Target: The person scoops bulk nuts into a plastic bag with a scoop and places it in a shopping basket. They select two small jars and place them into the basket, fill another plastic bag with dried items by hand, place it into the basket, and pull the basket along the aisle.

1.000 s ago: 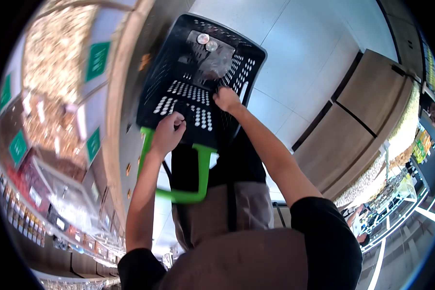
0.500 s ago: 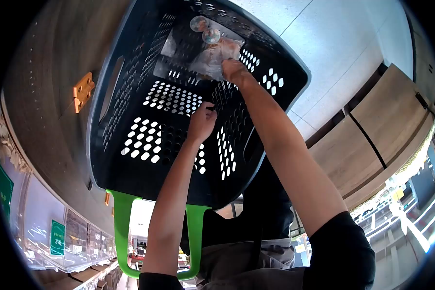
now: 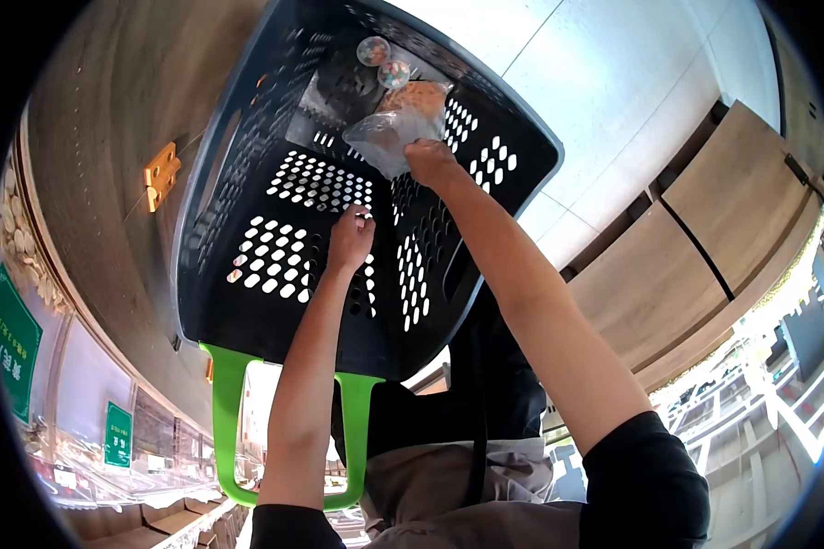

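A black shopping basket (image 3: 275, 339) with perforated walls and green handles (image 3: 227, 412) stands in front of me. My right hand (image 3: 429, 163) is closed on the gathered edge of a clear plastic bag (image 3: 380, 137) with orange-brown contents, inside the basket. Two small round clear tubs, an upper tub (image 3: 374, 51) and a lower tub (image 3: 394, 74), lie at the far end beside the bag. Under them is a flat transparent package (image 3: 325, 96). My left hand (image 3: 350, 238) hovers over the basket's middle, its fingers curled; whether anything small is between them is hidden.
On the left runs a brown wooden cabinet front with an orange hinge (image 3: 161, 177). Wooden cabinets (image 3: 705, 238) stand along the right, past pale floor tiles (image 3: 613, 91). Clear display bins with green signs (image 3: 117, 435) line the lower left.
My right hand has drawn the bag slightly toward me and to the left. My left hand has shifted a little left and down. The basket sits slightly further left and higher in view.
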`<state>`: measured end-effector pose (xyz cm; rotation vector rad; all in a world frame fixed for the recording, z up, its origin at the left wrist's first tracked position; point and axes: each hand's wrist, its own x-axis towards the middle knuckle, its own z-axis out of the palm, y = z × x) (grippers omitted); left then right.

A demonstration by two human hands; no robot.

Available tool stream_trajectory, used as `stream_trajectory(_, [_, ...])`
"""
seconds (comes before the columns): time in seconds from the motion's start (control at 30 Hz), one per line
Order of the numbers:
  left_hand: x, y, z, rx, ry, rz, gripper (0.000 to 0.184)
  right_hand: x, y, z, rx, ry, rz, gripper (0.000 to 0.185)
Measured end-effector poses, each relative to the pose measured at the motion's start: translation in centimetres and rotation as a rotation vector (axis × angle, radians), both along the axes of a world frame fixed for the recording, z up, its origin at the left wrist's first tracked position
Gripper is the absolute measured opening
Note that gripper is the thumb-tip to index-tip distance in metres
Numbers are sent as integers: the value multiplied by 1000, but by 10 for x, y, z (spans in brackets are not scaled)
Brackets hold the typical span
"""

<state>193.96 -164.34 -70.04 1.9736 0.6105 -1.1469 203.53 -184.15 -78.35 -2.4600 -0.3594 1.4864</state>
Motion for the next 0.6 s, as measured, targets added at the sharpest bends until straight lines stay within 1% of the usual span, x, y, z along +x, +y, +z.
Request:
stream_trajectory(0.07, [0,-3,-6,1,-12,4,25,-4,3,3,68,-61,39,20])
stream_trajectory(0.1, [0,-4,-10,-19,19,7,28,-3,7,8,67,-60,41,20])
stream_trajectory(0.17, [2,-7,-19,-39,50,11,32,1,17,17,81,35,280,18])
stream_trajectory(0.23, [0,-10,-22,-15,66,100,45,3,24,29,80,37,322,17])
stream_trajectory(0.27, [-1,-10,-23,-14,69,102,45,5,26,34,78,33,362,16])
stream_trajectory(0.3, [-1,-11,-24,11,10,70,49,7,26,38,78,36,365,16])
stream_trajectory(0.33, [-2,-11,-25,37,-51,38,53,9,25,41,68,64,365,20])
stream_trajectory(0.37, [-2,-10,-25,43,-55,26,52,11,25,43,59,91,366,24])
stream_trajectory(0.4, [-3,-8,-26,45,-53,29,52,8,26,39,61,92,369,24])
stream_trajectory(0.47, [-3,-3,-26,34,-41,-65,49,2,27,33,-122,-8,276,36])
stream_trajectory(0.5, [1,-2,-19,37,-39,-62,49,0,28,36,-120,-7,279,36])
stream_trajectory(0.57, [19,3,9,-4,71,-29,44,-2,32,50,-295,-154,126,50])
stream_trajectory(0.6, [21,7,19,12,32,-14,38,-5,34,65,-285,-162,129,50])
